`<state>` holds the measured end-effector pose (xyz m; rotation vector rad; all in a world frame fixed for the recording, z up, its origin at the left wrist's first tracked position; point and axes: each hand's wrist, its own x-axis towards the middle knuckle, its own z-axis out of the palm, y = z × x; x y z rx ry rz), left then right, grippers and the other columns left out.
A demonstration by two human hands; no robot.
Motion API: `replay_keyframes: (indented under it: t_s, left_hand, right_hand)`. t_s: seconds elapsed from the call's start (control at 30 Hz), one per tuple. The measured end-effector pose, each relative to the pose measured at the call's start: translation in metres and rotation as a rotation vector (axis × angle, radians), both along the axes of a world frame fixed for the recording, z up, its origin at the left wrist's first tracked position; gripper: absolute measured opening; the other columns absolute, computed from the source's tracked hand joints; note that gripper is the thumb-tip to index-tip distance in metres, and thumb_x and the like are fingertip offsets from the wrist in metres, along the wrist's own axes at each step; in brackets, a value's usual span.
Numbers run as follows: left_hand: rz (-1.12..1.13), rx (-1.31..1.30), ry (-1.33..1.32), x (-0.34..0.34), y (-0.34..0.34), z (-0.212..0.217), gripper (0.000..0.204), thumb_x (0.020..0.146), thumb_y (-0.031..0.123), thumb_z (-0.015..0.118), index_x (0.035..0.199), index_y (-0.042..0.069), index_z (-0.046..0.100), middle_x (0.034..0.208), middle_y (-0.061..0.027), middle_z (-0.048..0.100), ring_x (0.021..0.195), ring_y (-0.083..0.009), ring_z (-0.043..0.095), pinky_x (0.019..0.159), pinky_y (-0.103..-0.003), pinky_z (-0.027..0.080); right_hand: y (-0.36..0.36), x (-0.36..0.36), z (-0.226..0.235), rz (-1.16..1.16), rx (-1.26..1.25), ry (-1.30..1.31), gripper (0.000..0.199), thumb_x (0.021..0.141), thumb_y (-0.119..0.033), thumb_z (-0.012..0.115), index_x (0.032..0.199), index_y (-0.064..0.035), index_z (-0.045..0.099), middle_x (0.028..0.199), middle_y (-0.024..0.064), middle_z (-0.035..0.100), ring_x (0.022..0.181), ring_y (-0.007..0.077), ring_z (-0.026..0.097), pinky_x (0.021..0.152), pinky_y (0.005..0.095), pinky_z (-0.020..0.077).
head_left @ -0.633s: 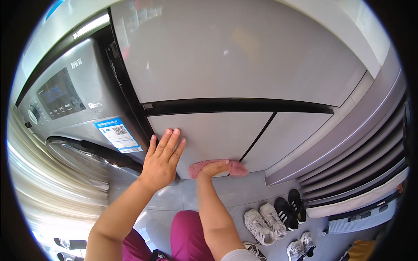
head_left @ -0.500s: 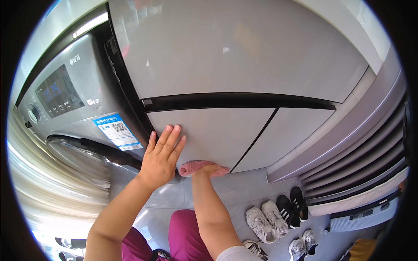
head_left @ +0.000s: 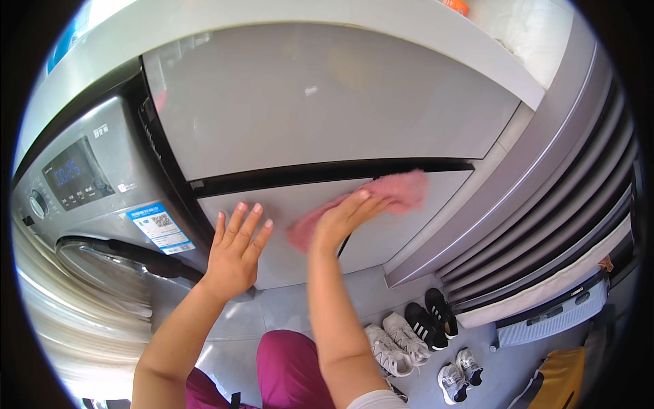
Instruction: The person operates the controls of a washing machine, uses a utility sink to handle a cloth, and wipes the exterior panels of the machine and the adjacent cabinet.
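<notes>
My left hand (head_left: 234,262) lies with spread fingers against the lower left grey cabinet door (head_left: 272,262), near its edge by the washing machine. In my right hand (head_left: 343,221) is a pink cloth (head_left: 405,191), pressed across the lower doors just beneath the black horizontal groove (head_left: 293,176). The cloth is spread out to both sides of the hand and covers part of the gap between the two lower doors. Its right end is a little blurred.
A grey washing machine (head_left: 112,160) stands left, its round door ajar, beside a pale curtain (head_left: 75,320). A wide grey upper panel (head_left: 327,102) sits under a white countertop (head_left: 272,15). Several shoes (head_left: 426,327) and a light-blue suitcase (head_left: 555,313) are on the floor at right.
My right hand and the pink cloth have moved up and right from the bottom edge of the doors. The cloth is more spread out. The view has shifted; my left hand stays on the door.
</notes>
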<state>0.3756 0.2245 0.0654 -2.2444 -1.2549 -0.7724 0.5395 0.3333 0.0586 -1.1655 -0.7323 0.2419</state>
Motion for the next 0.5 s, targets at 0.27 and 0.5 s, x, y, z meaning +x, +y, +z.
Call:
replay_keyframes:
  t_s: [0.27, 0.5]
  left_hand:
    - [0.086, -0.028, 0.148, 0.034, 0.02, -0.012, 0.062, 0.072, -0.004, 0.053, 0.132, 0.014, 0.053, 0.147, -0.0075, 0.037, 0.138, -0.0328, 0.029, 0.103, -0.063, 0.025]
    - [0.087, -0.061, 0.188, 0.031, 0.027, -0.02, 0.059, 0.074, -0.002, 0.054, 0.131, 0.012, 0.053, 0.149, -0.0104, 0.033, 0.14, -0.0393, 0.019, 0.101, -0.068, 0.02]
  right_hand:
    - [0.068, 0.141, -0.075, -0.145, -0.132, 0.16, 0.068, 0.1, -0.045, 0.028, 0.143, 0.0082, 0.021, 0.152, 0.026, 0.01, 0.141, 0.0368, 0.013, 0.115, 0.0433, 0.0111]
    - [0.034, 0.095, -0.214, 0.097, -0.396, 1.082, 0.058, 0.088, -0.051, 0.039, 0.132, -0.0137, 0.033, 0.14, 0.005, 0.035, 0.126, 0.0206, 0.035, 0.105, 0.0382, 0.0287]
